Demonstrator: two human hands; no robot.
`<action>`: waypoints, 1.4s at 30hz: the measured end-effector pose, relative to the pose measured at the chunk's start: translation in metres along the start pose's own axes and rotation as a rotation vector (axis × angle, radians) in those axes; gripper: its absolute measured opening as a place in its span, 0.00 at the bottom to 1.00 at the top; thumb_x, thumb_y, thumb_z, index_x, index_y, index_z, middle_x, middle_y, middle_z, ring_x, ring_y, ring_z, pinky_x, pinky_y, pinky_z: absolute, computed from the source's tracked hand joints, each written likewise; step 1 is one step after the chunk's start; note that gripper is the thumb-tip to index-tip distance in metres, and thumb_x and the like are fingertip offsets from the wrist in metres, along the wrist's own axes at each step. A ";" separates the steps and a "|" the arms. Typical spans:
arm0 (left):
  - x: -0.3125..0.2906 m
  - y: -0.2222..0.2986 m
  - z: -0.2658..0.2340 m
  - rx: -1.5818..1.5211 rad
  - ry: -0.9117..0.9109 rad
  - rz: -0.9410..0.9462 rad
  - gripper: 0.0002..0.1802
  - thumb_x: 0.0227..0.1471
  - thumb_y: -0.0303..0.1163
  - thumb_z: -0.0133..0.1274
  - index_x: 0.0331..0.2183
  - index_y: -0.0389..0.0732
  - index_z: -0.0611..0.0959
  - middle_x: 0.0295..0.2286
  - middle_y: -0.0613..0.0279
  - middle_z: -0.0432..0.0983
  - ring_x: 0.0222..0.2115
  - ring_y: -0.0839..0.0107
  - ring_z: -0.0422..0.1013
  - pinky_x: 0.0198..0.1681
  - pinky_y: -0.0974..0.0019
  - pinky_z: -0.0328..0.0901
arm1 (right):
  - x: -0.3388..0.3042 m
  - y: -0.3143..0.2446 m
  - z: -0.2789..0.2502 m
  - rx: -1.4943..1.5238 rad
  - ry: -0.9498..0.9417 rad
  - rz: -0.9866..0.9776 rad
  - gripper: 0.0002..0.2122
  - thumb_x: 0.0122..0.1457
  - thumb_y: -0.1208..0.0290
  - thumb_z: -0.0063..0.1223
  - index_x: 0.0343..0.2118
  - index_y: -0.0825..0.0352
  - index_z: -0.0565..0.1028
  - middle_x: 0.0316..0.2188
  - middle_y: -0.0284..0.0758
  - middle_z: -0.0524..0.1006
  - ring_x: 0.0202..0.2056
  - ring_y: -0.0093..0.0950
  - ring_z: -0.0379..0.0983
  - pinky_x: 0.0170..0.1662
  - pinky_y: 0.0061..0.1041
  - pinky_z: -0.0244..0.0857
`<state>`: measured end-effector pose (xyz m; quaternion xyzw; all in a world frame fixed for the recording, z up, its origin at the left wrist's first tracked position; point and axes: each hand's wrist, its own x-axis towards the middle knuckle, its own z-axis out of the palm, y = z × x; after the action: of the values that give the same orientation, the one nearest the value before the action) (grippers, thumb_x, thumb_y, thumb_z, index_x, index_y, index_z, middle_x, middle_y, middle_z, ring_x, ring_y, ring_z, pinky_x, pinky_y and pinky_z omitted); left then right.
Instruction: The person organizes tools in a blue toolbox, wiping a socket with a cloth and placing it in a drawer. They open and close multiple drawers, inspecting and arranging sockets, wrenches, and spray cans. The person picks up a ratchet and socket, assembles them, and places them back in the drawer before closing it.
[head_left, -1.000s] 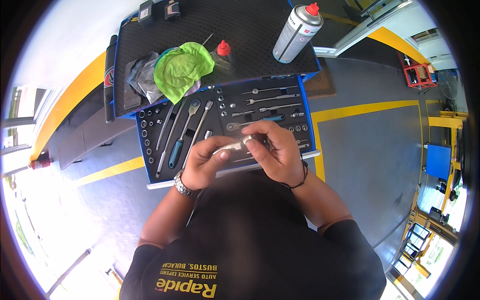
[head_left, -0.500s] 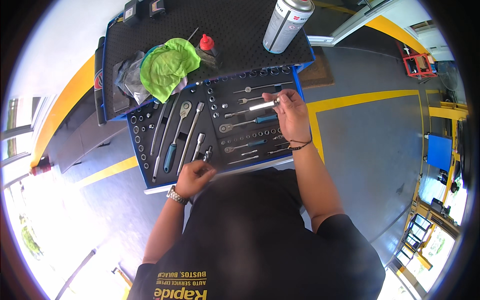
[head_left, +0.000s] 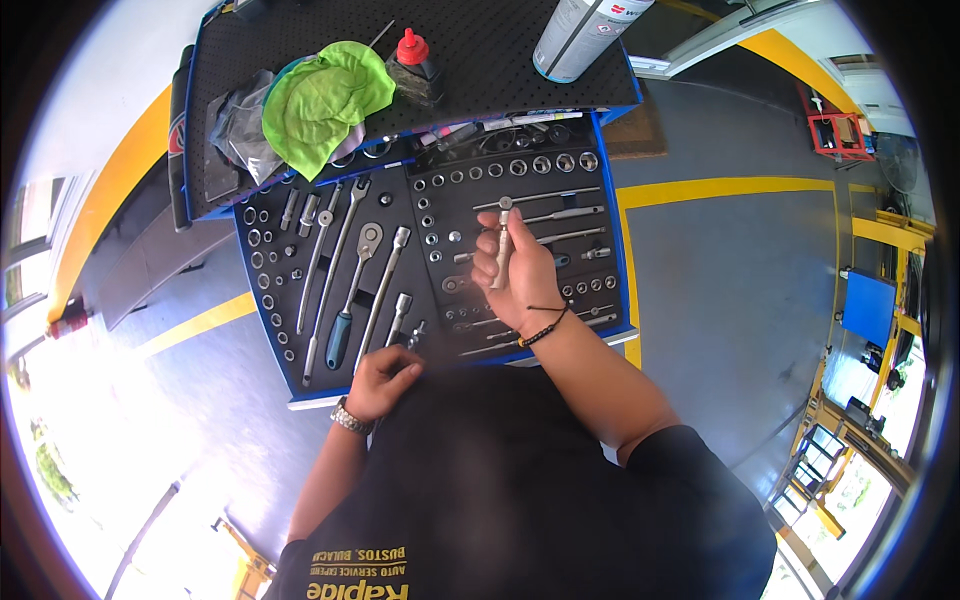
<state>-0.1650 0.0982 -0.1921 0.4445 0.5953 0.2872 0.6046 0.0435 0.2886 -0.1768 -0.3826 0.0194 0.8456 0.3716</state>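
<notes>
My right hand (head_left: 522,268) is closed around a slim silver cylindrical tool (head_left: 503,255), held upright above the right side of the open tool drawer (head_left: 440,330). Its exact kind is partly covered by my fingers. My left hand (head_left: 385,382) is loosely curled at the drawer's front edge, and what is under its fingers is hidden. Close by lies a short silver socket (head_left: 400,312). Black foam in the drawer holds a ratchet with a blue handle (head_left: 338,342), long bars, a flex-head bar (head_left: 362,186) and rows of sockets (head_left: 541,165).
On the cabinet's black perforated top (head_left: 460,45) lie a green cloth (head_left: 328,105), a dark bottle with a red cap (head_left: 411,47) and crumpled clear plastic (head_left: 240,140). A spray can (head_left: 585,40) stands at the right. Farther off is a red cart (head_left: 840,135).
My right hand has moved left and down, turning the silver tool from level to upright. More of the drawer's back shows, with items behind the sockets. My left hand has shifted slightly nearer me.
</notes>
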 end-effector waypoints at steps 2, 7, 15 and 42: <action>0.000 -0.003 -0.001 -0.027 -0.032 -0.009 0.13 0.57 0.36 0.56 0.36 0.34 0.83 0.30 0.61 0.78 0.34 0.72 0.73 0.41 0.67 0.66 | -0.002 0.003 0.007 -0.147 -0.065 -0.049 0.15 0.68 0.55 0.44 0.39 0.65 0.71 0.22 0.27 0.65 0.19 0.19 0.59 0.26 0.23 0.55; 0.002 -0.007 -0.008 -0.126 -0.100 -0.041 0.13 0.57 0.35 0.56 0.37 0.34 0.82 0.33 0.60 0.79 0.37 0.71 0.74 0.44 0.67 0.66 | 0.017 -0.005 0.006 -0.892 -0.295 -0.358 0.15 0.70 0.55 0.41 0.36 0.64 0.68 0.14 0.25 0.62 0.16 0.12 0.53 0.17 0.14 0.46; 0.001 -0.014 -0.016 -0.352 -0.162 -0.099 0.17 0.59 0.36 0.54 0.45 0.34 0.79 0.35 0.62 0.77 0.37 0.74 0.72 0.43 0.68 0.66 | 0.009 -0.017 0.025 -0.897 -0.428 -0.376 0.13 0.71 0.59 0.38 0.40 0.65 0.66 0.19 0.27 0.65 0.19 0.13 0.56 0.20 0.15 0.51; -0.062 0.056 -0.098 0.028 -0.028 0.776 0.15 0.46 0.18 0.61 0.38 0.35 0.77 0.35 0.54 0.78 0.35 0.64 0.76 0.39 0.65 0.70 | -0.144 0.140 0.075 -1.633 -0.395 -0.744 0.13 0.56 0.64 0.62 0.38 0.69 0.77 0.25 0.42 0.77 0.27 0.41 0.77 0.30 0.30 0.68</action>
<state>-0.2585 0.0880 -0.1036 0.6488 0.3787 0.4803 0.4528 -0.0323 0.1229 -0.0641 -0.3566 -0.7723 0.4725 0.2306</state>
